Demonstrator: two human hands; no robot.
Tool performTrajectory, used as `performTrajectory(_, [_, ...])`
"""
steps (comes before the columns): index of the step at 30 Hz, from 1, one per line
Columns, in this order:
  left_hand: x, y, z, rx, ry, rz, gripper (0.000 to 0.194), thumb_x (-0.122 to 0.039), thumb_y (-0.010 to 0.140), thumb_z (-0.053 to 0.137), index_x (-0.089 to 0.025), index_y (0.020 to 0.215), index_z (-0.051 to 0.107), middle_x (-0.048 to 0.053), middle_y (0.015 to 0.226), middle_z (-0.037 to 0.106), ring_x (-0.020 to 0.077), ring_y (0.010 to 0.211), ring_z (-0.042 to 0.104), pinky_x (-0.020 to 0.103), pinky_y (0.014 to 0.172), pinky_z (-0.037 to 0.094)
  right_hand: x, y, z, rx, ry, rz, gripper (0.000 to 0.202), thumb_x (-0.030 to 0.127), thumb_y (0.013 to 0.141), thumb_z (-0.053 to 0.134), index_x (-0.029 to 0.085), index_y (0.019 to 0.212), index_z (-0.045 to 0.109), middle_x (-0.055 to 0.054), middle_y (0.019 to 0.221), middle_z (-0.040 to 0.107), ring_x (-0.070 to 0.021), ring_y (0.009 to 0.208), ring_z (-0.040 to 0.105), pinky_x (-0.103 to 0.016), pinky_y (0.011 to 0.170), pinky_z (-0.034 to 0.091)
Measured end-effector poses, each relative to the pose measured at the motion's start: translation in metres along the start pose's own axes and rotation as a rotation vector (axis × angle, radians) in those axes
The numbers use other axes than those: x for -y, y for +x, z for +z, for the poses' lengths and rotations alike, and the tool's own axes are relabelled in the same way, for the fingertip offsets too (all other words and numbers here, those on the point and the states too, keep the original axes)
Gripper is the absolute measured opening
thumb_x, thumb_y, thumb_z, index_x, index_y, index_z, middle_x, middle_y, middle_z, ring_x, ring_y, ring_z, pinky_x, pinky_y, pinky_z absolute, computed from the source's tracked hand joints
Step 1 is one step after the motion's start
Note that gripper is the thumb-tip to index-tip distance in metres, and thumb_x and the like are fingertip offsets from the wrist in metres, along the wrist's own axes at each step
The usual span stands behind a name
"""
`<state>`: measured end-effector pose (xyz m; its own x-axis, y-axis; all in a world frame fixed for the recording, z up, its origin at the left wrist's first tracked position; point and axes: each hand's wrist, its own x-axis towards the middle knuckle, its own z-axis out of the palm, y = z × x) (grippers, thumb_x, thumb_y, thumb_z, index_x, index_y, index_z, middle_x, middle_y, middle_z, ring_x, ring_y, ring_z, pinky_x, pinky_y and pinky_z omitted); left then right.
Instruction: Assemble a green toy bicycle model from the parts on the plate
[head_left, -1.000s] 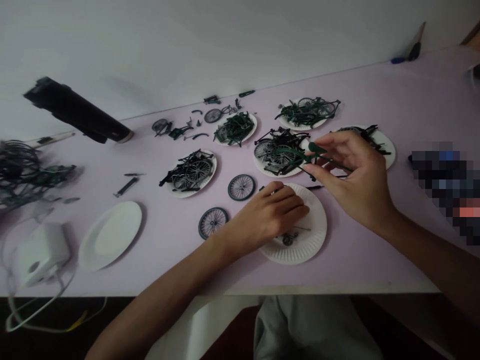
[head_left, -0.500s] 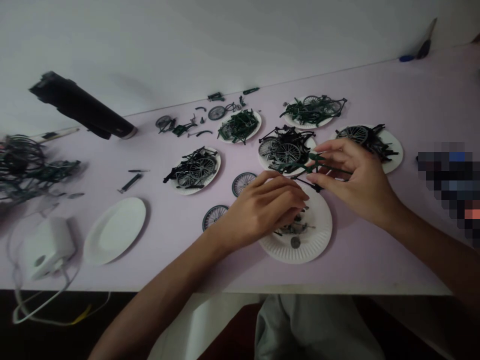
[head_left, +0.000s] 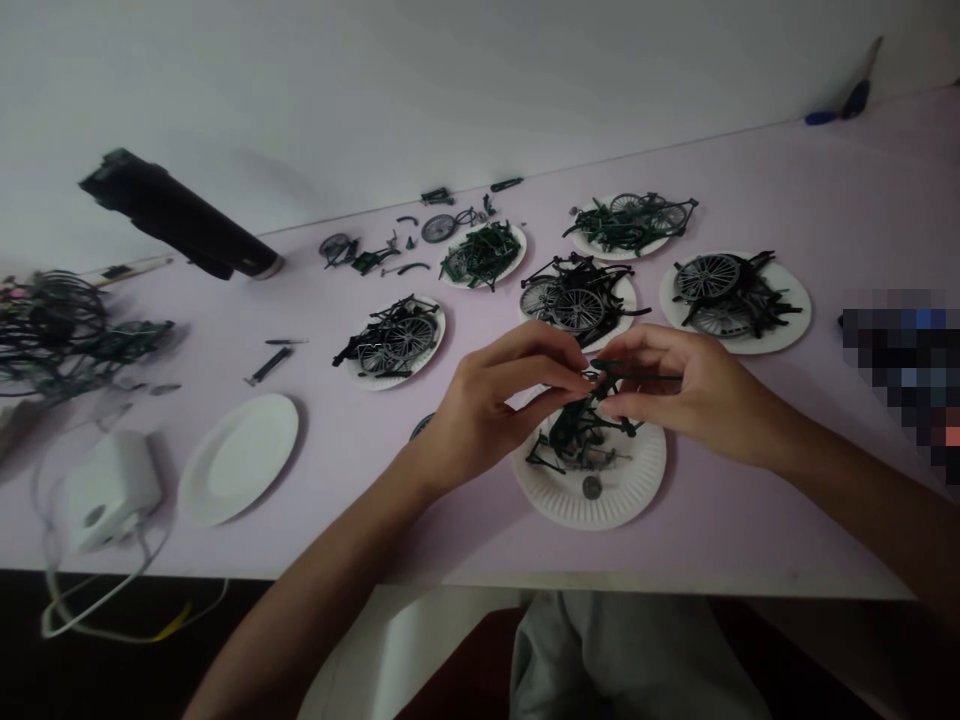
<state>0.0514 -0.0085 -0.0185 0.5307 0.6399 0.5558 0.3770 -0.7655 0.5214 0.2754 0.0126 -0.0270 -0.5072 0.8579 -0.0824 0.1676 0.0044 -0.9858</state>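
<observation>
Above a white paper plate [head_left: 645, 480], my right hand [head_left: 694, 390] pinches a dark green model bicycle frame [head_left: 600, 385]. My left hand [head_left: 506, 395] meets it from the left, its fingertips closed close to the frame's top; whatever they grip is too small to make out. On the plate below lie small bicycle parts and a grey round piece [head_left: 592, 487]. A model wheel [head_left: 422, 426] shows partly behind my left wrist.
Plates of bicycle parts stand behind my hands, including one with black wheels [head_left: 739, 300] and one with green pieces [head_left: 480, 255]. At left are a bare white plate [head_left: 244, 460], a white power adapter [head_left: 120, 490] with cables, and a black cylinder [head_left: 180, 215].
My right hand has come down and left with the frame, over the near plate. My left hand has risen from the plate's parts to meet it. The view has shifted slightly.
</observation>
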Motion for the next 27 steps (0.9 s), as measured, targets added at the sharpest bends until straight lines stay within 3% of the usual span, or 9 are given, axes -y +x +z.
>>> performTrajectory(5, [-0.0029, 0.0012, 0.0004, -0.015, -0.115, -0.069, 0.017, -0.008, 0.092, 0.064, -0.018, 0.104, 0.072, 0.009, 0.107, 0.068, 0.0164, 0.098, 0.068, 0.027, 0.079, 0.059, -0.0009, -0.0002, -0.0015, 0.0, -0.016, -0.014, 0.037, 0.029, 0.074, 0.081, 0.023, 0.107, 0.067, -0.005, 0.109, 0.072, -0.0224, 0.102, 0.069, -0.034, 0.085, 0.058])
performTrajectory(12, [-0.0073, 0.001, 0.0033, -0.126, -0.004, -0.056, 0.011, -0.011, 0.091, 0.066, -0.019, 0.098, 0.071, 0.006, 0.098, 0.07, 0.0153, 0.091, 0.069, 0.027, 0.078, 0.06, -0.003, 0.0007, -0.0012, 0.023, 0.005, -0.014, 0.036, 0.029, 0.074, 0.081, 0.023, 0.106, 0.067, -0.005, 0.109, 0.073, -0.0229, 0.105, 0.068, -0.036, 0.088, 0.058])
performTrajectory(27, [-0.003, 0.0006, 0.0034, -0.059, 0.027, 0.058, 0.011, -0.009, 0.09, 0.067, -0.016, 0.098, 0.072, 0.008, 0.101, 0.07, 0.0147, 0.093, 0.069, 0.025, 0.08, 0.059, 0.0002, -0.0015, -0.0002, 0.044, 0.042, 0.016, 0.037, 0.027, 0.073, 0.08, 0.023, 0.108, 0.067, -0.005, 0.105, 0.073, -0.0219, 0.099, 0.07, -0.035, 0.083, 0.059])
